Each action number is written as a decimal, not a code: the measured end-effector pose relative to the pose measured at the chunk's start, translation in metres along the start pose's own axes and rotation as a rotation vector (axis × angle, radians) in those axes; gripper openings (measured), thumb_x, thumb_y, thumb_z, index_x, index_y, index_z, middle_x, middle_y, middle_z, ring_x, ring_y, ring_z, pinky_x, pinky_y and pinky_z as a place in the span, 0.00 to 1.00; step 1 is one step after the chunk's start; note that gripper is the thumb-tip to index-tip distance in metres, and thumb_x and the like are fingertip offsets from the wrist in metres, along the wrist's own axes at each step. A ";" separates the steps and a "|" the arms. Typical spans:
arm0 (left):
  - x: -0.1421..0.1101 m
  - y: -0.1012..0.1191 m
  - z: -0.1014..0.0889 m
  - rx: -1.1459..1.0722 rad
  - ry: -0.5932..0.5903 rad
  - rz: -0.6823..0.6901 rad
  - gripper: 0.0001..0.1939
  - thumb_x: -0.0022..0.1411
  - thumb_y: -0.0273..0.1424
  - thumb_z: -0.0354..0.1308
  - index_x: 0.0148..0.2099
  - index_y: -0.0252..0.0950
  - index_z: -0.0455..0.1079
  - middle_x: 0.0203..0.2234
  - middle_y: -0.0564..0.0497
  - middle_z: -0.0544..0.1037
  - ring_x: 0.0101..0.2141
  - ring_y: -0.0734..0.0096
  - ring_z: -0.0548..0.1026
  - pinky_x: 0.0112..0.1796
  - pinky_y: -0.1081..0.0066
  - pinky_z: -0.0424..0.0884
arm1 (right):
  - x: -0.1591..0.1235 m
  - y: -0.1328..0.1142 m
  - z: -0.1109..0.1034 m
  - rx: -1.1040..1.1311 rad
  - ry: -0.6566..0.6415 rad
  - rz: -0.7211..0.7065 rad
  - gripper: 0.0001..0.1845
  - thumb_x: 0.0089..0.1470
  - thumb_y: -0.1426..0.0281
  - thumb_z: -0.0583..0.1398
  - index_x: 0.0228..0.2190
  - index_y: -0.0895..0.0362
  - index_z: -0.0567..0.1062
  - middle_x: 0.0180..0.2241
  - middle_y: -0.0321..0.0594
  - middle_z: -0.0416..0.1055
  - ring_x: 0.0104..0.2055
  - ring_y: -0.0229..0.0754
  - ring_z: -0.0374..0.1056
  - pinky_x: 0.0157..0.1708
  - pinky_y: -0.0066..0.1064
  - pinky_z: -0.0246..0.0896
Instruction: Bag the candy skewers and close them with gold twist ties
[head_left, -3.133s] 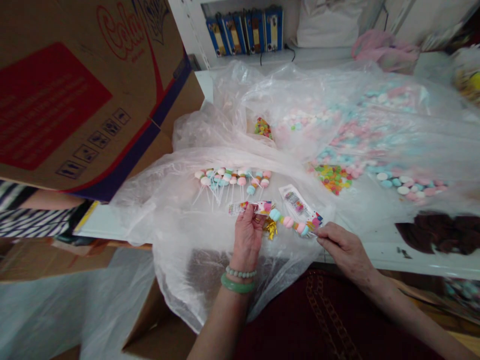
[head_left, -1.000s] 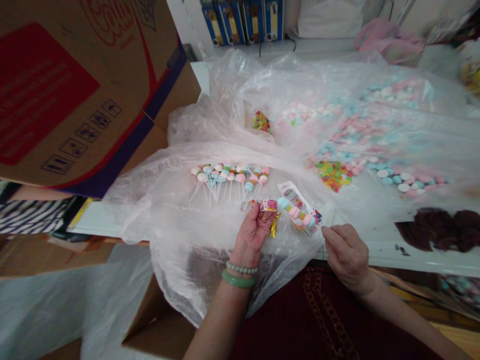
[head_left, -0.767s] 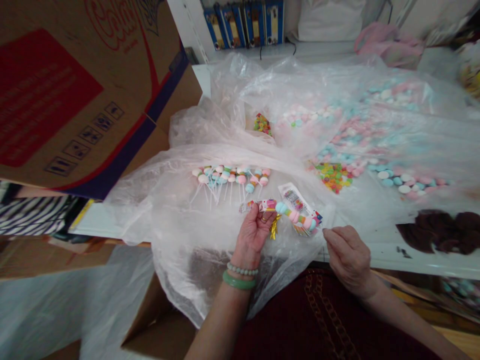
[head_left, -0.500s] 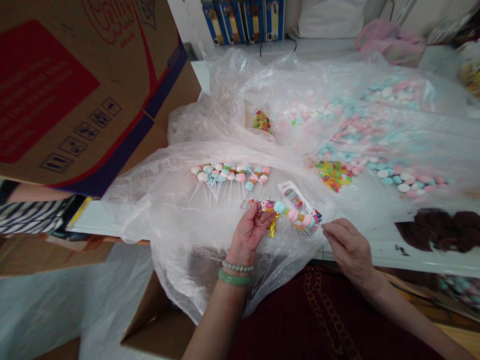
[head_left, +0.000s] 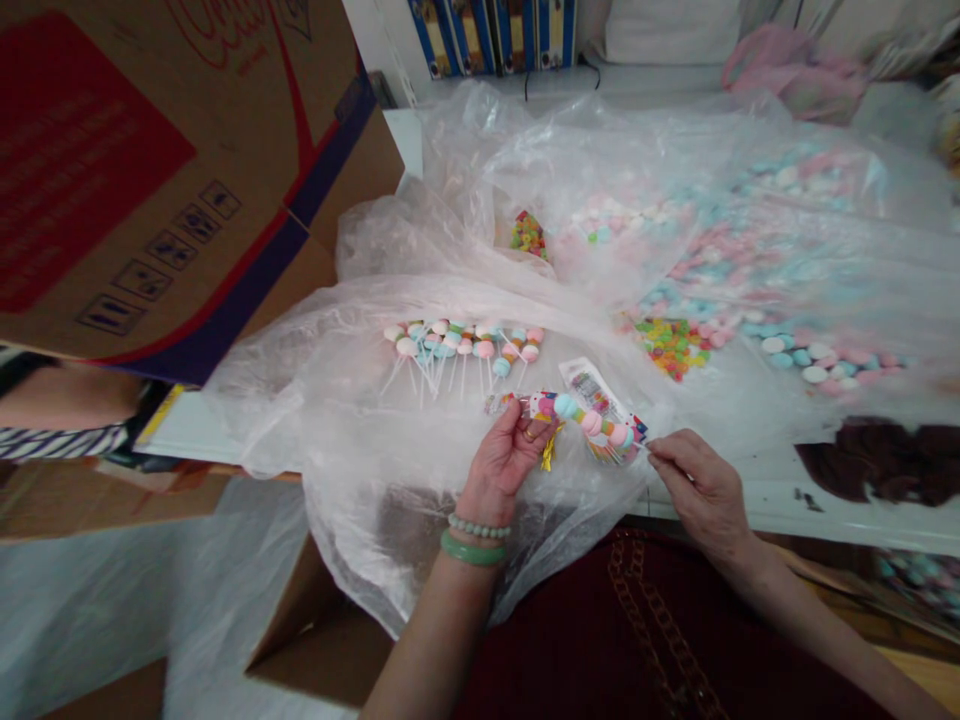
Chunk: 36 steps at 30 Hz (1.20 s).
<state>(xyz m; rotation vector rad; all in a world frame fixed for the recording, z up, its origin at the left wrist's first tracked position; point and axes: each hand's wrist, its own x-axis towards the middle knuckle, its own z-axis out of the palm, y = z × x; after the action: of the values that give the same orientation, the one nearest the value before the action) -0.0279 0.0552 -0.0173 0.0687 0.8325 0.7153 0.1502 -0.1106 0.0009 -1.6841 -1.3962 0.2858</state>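
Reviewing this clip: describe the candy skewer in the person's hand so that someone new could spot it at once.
On the white table, find the clear plastic sheet at the front. There, the left hand holds a pastel candy skewer across a printed wrapper. Unlike the loose skewers beyond it, it has a gold tinsel tie.

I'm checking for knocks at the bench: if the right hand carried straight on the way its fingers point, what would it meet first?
Most likely the pink end of the candy skewer, just beyond the fingertips of the right hand. A printed card lies beside it, though depth is hard to judge here.
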 end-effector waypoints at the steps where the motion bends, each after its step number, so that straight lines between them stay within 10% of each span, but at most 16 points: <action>1: 0.000 -0.001 0.001 -0.015 0.013 -0.011 0.13 0.67 0.30 0.49 0.31 0.32 0.69 0.23 0.50 0.77 0.25 0.73 0.76 0.40 0.61 0.76 | -0.002 0.001 0.001 -0.022 0.008 -0.015 0.08 0.58 0.76 0.56 0.36 0.53 0.73 0.32 0.38 0.68 0.34 0.39 0.67 0.34 0.32 0.63; 16: 0.001 -0.005 0.001 0.085 -0.073 0.170 0.07 0.61 0.28 0.58 0.30 0.32 0.70 0.21 0.52 0.76 0.23 0.73 0.75 0.32 0.70 0.76 | -0.010 0.006 -0.003 -0.166 0.013 -0.206 0.16 0.54 0.79 0.55 0.42 0.51 0.74 0.33 0.42 0.70 0.34 0.43 0.66 0.33 0.35 0.64; 28: 0.001 0.005 -0.006 0.197 -0.104 0.139 0.05 0.57 0.25 0.60 0.29 0.32 0.69 0.20 0.53 0.73 0.21 0.76 0.72 0.24 0.77 0.69 | 0.004 0.008 -0.009 0.103 -0.101 0.090 0.06 0.56 0.72 0.57 0.31 0.53 0.74 0.28 0.37 0.68 0.32 0.40 0.67 0.32 0.31 0.62; 36: 0.000 -0.009 0.004 0.189 -0.050 0.351 0.07 0.52 0.28 0.65 0.29 0.32 0.70 0.25 0.52 0.76 0.27 0.73 0.75 0.33 0.72 0.73 | 0.003 -0.005 -0.004 0.139 -0.088 0.245 0.06 0.54 0.69 0.57 0.28 0.54 0.74 0.27 0.36 0.68 0.31 0.40 0.65 0.32 0.30 0.60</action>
<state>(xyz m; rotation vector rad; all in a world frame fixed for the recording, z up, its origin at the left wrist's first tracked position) -0.0202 0.0490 -0.0175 0.4085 0.8480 0.9575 0.1502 -0.1100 0.0078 -1.7442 -1.2027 0.5878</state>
